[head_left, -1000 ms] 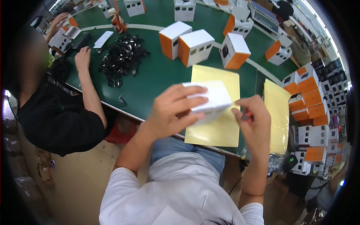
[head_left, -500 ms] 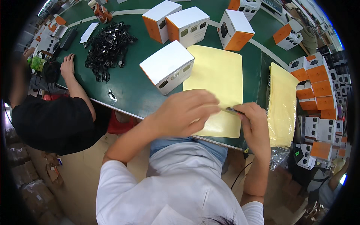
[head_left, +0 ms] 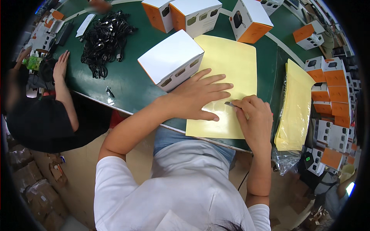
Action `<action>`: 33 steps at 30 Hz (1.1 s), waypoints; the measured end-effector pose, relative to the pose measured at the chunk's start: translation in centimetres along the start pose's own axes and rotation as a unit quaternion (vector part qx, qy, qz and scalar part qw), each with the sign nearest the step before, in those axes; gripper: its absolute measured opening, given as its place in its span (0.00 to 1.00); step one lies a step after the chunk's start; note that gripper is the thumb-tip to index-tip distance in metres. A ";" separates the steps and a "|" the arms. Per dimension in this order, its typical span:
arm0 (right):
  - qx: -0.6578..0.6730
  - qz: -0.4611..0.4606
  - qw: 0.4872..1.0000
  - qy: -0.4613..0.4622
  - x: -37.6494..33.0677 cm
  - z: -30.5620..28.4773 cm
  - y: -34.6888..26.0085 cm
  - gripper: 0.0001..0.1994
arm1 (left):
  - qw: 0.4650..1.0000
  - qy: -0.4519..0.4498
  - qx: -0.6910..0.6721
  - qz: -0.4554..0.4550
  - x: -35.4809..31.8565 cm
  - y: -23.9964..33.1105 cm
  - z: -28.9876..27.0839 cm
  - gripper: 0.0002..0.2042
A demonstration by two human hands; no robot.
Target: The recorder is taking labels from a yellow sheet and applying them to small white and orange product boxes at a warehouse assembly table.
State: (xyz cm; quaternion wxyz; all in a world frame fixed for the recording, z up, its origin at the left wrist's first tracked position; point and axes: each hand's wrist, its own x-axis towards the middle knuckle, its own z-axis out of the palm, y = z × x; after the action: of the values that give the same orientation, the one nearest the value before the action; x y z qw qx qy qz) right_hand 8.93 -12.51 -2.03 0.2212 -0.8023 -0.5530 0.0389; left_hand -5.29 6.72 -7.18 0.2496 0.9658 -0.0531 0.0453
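My left hand (head_left: 194, 95) lies spread flat on a yellow sheet (head_left: 235, 57), fingers apart and holding nothing. In my right hand (head_left: 255, 117), thumb and fingers pinch a thin tool with a flat grey metal tip (head_left: 229, 103); most of it is hidden, so its exact kind cannot be made out. The tip meets the sheet just right of my left fingers. Faint rounded clear shapes (head_left: 216, 109) show on the sheet between my hands. A white box (head_left: 171, 57) with orange sides stands beside my left hand, at the sheet's left edge.
Several white and orange boxes (head_left: 200, 17) stand along the far side. A heap of black cables (head_left: 106, 40) lies left on the green table (head_left: 131, 90). More yellow sheets (head_left: 295, 111) and stacked boxes (head_left: 333, 81) are at right. A co-worker's arm (head_left: 63, 86) rests at left.
My left hand has come down from above the sheet and spread out flat on it. My right hand has shifted slightly with the tool still pinched. The whole view has shifted a little.
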 end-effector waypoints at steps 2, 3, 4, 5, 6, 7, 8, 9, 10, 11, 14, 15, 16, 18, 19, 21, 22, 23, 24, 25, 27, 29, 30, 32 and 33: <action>-0.010 -0.002 1.000 0.001 0.1 0.1 -0.1 0.07 | 1.000 -0.002 -0.002 -0.004 0.0 0.1 0.0 0.35; -0.010 -0.003 1.000 -0.001 0.2 0.1 -0.1 0.07 | 1.000 -0.002 -0.005 -0.005 -0.1 0.0 0.1 0.35; -0.007 -0.005 1.000 -0.006 0.2 0.0 -0.1 0.07 | 1.000 0.000 -0.002 -0.004 -0.2 0.0 0.2 0.35; -0.004 -0.007 1.000 -0.010 0.2 0.0 -0.1 0.07 | 1.000 0.002 0.001 -0.002 -0.2 0.0 0.3 0.35; -0.004 -0.007 1.000 -0.012 0.2 -0.1 -0.1 0.07 | 1.000 0.003 -0.001 -0.003 -0.2 0.0 0.3 0.35; 0.002 -0.002 1.000 -0.020 0.2 -0.2 -0.1 0.07 | 1.000 0.003 -0.004 -0.002 -0.2 0.0 0.4 0.35; 0.009 0.004 1.000 -0.028 0.2 -0.2 -0.1 0.07 | 1.000 0.004 -0.006 -0.001 -0.2 0.0 0.4 0.35; 0.008 0.004 1.000 -0.030 0.2 -0.2 -0.1 0.07 | 1.000 0.004 -0.008 -0.001 -0.2 0.0 0.4 0.35; 0.004 0.008 1.000 -0.030 0.2 0.0 -0.1 0.07 | 1.000 0.003 -0.011 0.000 -0.2 0.0 0.3 0.35; 0.000 0.012 0.999 -0.030 0.3 0.1 -0.1 0.07 | 1.000 0.001 -0.013 0.001 -0.2 -0.1 0.3 0.34; -0.016 0.023 0.999 -0.018 0.6 0.5 -1.1 0.09 | 1.000 -0.006 -0.014 -0.006 -0.1 -0.1 0.3 0.35; -0.016 0.023 1.000 -0.014 0.5 0.6 -1.2 0.09 | 1.000 -0.006 -0.011 -0.004 0.0 0.1 0.2 0.35; -0.042 0.022 0.999 0.000 0.5 0.8 -1.2 0.09 | 1.000 -0.004 -0.006 -0.004 0.0 0.2 0.2 0.35; -0.071 0.023 0.997 0.009 0.7 1.2 -1.1 0.10 | 1.000 -0.001 -0.007 -0.003 0.1 -0.1 0.2 0.35; -0.068 0.022 0.997 0.007 0.7 1.2 -1.0 0.10 | 1.000 -0.005 -0.007 -0.002 0.2 -0.1 0.0 0.36; -0.067 0.016 0.998 0.008 0.8 0.9 -1.1 0.09 | 1.000 -0.005 -0.003 -0.002 0.2 0.1 -0.3 0.36; -0.047 0.027 0.999 0.009 0.7 0.6 -1.2 0.09 | 1.000 -0.009 0.001 -0.002 0.1 0.2 -0.5 0.37; -0.026 0.036 0.999 0.009 0.5 0.3 -1.4 0.09 | 1.000 -0.013 0.004 -0.002 0.0 0.3 -0.5 0.37; -0.027 0.032 0.999 0.014 0.3 0.0 -1.5 0.09 | 1.000 -0.009 0.010 -0.001 -0.1 0.3 -0.4 0.37; -0.008 0.043 0.999 0.025 0.2 -0.5 -1.7 0.09 | 1.000 0.007 0.020 0.011 -0.3 0.1 0.0 0.37; 0.012 0.049 0.998 0.044 -0.4 -1.3 -1.6 0.09 | 0.999 0.026 0.039 0.025 -0.4 0.6 -0.2 0.37; 0.080 0.090 0.990 0.067 -1.0 -2.2 -1.0 0.10 | 0.991 0.127 0.003 0.032 -0.9 2.3 -0.5 0.33; 0.126 0.123 0.980 0.088 -1.4 -2.6 -0.8 0.10 | 0.964 0.242 0.095 0.060 -1.8 3.8 -2.0 0.28; 0.138 0.122 0.975 0.122 -2.0 -3.2 -0.2 0.10 | 0.889 0.363 0.272 -0.055 -3.8 5.3 -4.9 0.23; 0.152 0.122 0.970 0.146 -2.4 -3.4 0.0 0.10 | 0.873 0.364 0.288 -0.150 -4.2 5.9 -7.8 0.24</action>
State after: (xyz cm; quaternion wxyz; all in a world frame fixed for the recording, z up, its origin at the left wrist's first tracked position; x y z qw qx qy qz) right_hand 9.06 -15.73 0.63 0.4121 -0.8178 -0.4004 0.0318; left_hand -10.65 5.71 1.92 -0.0346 0.9062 0.2028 0.3693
